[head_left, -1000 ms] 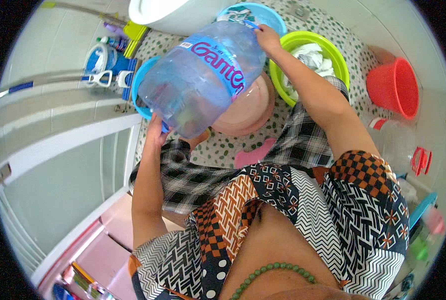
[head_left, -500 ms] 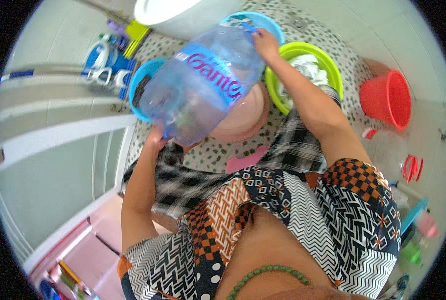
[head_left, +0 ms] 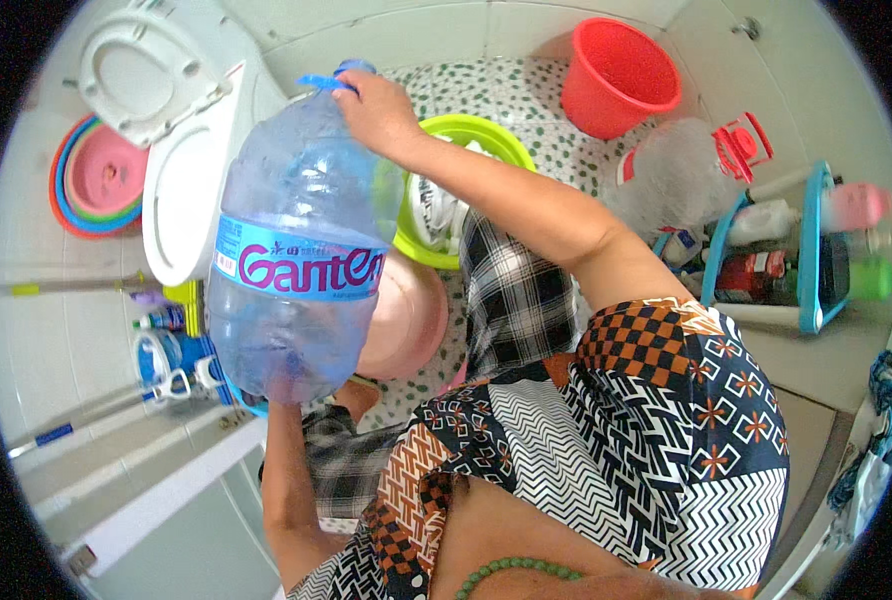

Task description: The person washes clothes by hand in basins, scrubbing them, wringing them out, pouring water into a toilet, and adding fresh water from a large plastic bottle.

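A large clear-blue plastic water bottle (head_left: 301, 335) with a blue and purple label is held up in front of me, its neck at the top. My right hand (head_left: 376, 108) is closed on the blue carrying handle beside the cap. My left hand (head_left: 286, 385) supports the bottle at its base, its fingers partly hidden by the plastic. Behind the bottle stands a pink basin (head_left: 414, 320), partly covered. To its right a lime-green basin (head_left: 511, 145) holds white cloth.
A white toilet (head_left: 181, 190) with raised lid stands at the far left, near stacked coloured basins (head_left: 71, 170). A red bucket (head_left: 621, 80) and another large clear bottle (head_left: 671, 170) are at the right, by a blue-sided rack (head_left: 814, 250) of bottles. A glass-panelled door (head_left: 186, 540) lies at lower left.
The bottle has swung from lying tilted to nearly upright, moving left in view. My left hand has shifted to its base; my right still grips the handle. The view has turned to the right.
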A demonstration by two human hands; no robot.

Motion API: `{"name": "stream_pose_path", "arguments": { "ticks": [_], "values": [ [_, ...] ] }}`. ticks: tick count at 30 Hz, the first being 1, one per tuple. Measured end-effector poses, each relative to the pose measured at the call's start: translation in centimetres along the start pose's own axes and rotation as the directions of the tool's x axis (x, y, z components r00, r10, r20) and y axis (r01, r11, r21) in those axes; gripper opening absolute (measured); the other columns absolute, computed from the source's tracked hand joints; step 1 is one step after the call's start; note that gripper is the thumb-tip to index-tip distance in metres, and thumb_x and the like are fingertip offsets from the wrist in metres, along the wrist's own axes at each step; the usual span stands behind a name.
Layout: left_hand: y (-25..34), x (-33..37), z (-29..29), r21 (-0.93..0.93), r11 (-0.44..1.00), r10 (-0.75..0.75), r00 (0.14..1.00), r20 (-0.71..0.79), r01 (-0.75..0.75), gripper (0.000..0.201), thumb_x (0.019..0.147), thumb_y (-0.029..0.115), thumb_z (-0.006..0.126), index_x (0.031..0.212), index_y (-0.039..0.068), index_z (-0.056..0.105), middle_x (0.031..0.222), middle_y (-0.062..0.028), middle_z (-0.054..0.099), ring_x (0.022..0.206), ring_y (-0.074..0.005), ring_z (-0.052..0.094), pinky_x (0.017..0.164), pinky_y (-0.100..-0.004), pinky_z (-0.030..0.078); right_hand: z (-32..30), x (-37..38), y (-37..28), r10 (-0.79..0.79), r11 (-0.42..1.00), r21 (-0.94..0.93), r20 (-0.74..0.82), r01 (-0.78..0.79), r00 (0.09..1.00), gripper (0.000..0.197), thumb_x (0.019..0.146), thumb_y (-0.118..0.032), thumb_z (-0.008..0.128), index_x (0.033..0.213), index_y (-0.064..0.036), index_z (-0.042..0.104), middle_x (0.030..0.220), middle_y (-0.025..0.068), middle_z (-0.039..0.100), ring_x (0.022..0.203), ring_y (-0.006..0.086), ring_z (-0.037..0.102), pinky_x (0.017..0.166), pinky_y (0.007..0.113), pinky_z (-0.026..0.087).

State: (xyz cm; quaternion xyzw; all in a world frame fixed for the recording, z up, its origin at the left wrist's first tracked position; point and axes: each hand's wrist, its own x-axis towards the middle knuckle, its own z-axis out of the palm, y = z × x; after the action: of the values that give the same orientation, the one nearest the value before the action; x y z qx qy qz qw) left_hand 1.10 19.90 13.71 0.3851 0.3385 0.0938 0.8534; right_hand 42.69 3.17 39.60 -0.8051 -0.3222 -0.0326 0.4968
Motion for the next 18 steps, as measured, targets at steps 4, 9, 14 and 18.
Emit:
{"name": "stream_pose_path", "arguments": {
  "ticks": [4, 9, 14, 18],
  "values": [
    [1.8, 6.6, 0.4, 0.035, 0.994, 0.092, 0.955, 0.283, -0.107, 0.043, 0.093, 0.031, 0.039, 0.128, 0.005, 0.039, 0.116, -0.0090, 0.052, 0.097, -0.0205, 0.052, 0.082, -0.0318, 0.044, -0.9, 2.5, 4.2, 0.026, 0.999, -0.039, -0.183, -0.034, 0.983, 0.025, 0.082, -0.026, 0.052, 0.098, -0.0082, 0.061, 0.091, 0.0172, 0.062, 0.085, 0.0371, 0.058, 0.074, 0.046, 0.046],
    [7.2, 10.2, 16.4, 0.196, 0.976, 0.066, 0.987, 0.149, -0.095, 0.036, 0.091, 0.025, 0.043, 0.123, 0.007, 0.043, 0.097, -0.0041, 0.052, 0.079, -0.0142, 0.051, 0.067, -0.0281, 0.043, -8.2, 4.8, 12.3, 0.054, 0.978, -0.167, -0.374, -0.125, 0.926, 0.028, 0.084, -0.024, 0.052, 0.101, -0.0026, 0.059, 0.086, 0.0160, 0.063, 0.080, 0.0302, 0.061, 0.073, 0.039, 0.048],
    [10.1, 14.7, 27.9, 0.272, 0.957, 0.065, 0.986, 0.156, -0.106, 0.032, 0.088, 0.018, 0.052, 0.119, 0.012, 0.045, 0.072, 0.0031, 0.045, 0.056, -0.0075, 0.043, 0.044, -0.0237, 0.036, -17.5, 5.6, 22.1, 0.100, 0.954, -0.196, -0.502, -0.225, 0.859, 0.031, 0.082, -0.027, 0.050, 0.085, 0.0002, 0.064, 0.084, 0.0204, 0.062, 0.081, 0.0337, 0.059, 0.071, 0.042, 0.046],
    [14.2, 16.0, 36.0, 0.519, 0.843, 0.044, 0.980, 0.196, -0.142, 0.030, 0.085, 0.029, 0.056, 0.110, 0.012, 0.050, 0.074, 0.0039, 0.047, 0.054, -0.0059, 0.040, 0.043, -0.0211, 0.033, -21.5, 2.9, 26.6, 0.562, 0.798, 0.472, -0.363, -0.373, 0.743, 0.021, 0.086, -0.014, 0.049, 0.089, 0.0045, 0.058, 0.079, 0.0107, 0.060, 0.070, 0.0196, 0.058, 0.065, 0.033, 0.049]
  ]
}}
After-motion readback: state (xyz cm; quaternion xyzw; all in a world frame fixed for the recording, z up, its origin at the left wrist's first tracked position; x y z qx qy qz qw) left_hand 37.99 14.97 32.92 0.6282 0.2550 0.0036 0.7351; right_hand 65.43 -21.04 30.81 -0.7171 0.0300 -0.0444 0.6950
